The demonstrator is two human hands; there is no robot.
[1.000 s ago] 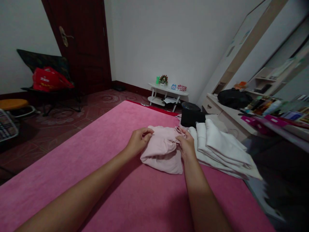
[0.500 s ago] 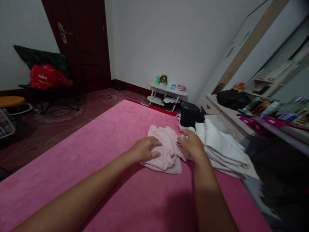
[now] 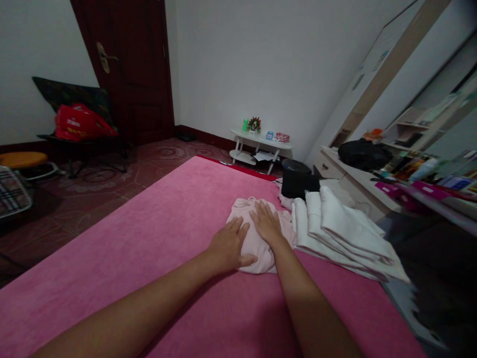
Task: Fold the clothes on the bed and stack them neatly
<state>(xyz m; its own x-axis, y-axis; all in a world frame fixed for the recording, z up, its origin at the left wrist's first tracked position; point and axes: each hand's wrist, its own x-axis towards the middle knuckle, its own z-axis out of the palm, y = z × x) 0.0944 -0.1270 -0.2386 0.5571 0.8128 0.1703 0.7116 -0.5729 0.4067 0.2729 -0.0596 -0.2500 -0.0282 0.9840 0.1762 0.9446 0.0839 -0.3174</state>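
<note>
A light pink piece of clothing (image 3: 257, 253) lies bunched into a small bundle on the pink bed cover (image 3: 171, 214); its exact kind I cannot make out. My left hand (image 3: 229, 246) rests on its left edge with the thumb and fingers apart. On the upper middle of the cloth, my right hand (image 3: 266, 223) lies flat with fingers stretched out. Part of the cloth is hidden beneath both hands. Immediately right of it is a stack of folded white cloths (image 3: 343, 228).
Behind the white stack sits a black folded item (image 3: 299, 184). A low white table (image 3: 242, 133) stands against the far wall. On the right is a dresser (image 3: 331, 164) with a black bag (image 3: 363, 154). A red bag (image 3: 82, 123) rests on a folding chair at left.
My right hand has moved left from the cloth's right edge onto its middle and flattened. My left hand stays at the left side. The view has shifted slightly.
</note>
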